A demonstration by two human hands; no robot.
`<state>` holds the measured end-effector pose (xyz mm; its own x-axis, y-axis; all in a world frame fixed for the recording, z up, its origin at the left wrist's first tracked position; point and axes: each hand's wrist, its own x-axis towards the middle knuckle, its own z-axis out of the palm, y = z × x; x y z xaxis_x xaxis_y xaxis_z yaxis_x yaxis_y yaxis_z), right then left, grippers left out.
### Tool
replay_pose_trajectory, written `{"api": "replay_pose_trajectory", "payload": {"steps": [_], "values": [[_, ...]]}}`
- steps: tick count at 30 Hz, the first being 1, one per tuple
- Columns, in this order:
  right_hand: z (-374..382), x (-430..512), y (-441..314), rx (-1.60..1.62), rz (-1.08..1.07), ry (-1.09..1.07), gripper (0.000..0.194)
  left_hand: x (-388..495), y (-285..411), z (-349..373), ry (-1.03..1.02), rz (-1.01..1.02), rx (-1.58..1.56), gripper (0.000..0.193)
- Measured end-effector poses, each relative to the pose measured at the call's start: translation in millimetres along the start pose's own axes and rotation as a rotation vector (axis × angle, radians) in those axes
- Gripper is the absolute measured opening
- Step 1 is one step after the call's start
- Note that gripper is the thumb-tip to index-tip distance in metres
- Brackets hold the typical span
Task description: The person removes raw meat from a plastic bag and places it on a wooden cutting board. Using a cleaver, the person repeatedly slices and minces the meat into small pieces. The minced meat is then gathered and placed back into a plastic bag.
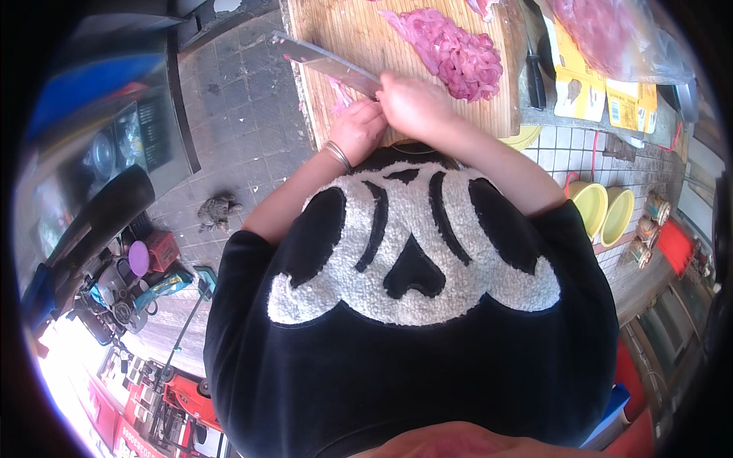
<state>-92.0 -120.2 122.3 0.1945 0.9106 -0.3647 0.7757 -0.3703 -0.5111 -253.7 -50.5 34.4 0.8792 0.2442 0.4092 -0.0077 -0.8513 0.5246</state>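
My right hand [415,106] grips a cleaver [338,66] whose broad blade points to the far left, over the edge of a wooden cutting board [343,26]. Close beside it at the board's near left, my left hand [359,129] rests with bent fingers against a small piece of raw meat [341,96]. The part of that meat under the fingers is hidden. A heap of sliced raw pink meat [452,57] lies on the right half of the board. Another bit of meat [482,8] shows at the board's far edge.
Right of the board are a black-handled tool [535,80], yellow printed packaging [578,94] and a plastic bag of meat [618,34]. Yellow basins [590,209] stand lower right. A tabby cat [216,212] is on the tiled floor [229,103] at left.
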Motion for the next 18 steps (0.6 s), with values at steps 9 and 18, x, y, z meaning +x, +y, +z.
{"api": "replay_pose_trajectory", "payload": {"steps": [9, 18], "values": [[-34.5, -53.6, 13.8, -0.207, 0.026, 0.002, 0.019, -30.2, -6.9, -40.2, 0.09, -0.147, 0.176, 0.025], [-9.1, -70.4, 5.9, -0.036, 0.122, -0.227, 0.019, -22.7, -15.7, -55.8, 0.017, -0.103, 0.167, 0.017]]}}
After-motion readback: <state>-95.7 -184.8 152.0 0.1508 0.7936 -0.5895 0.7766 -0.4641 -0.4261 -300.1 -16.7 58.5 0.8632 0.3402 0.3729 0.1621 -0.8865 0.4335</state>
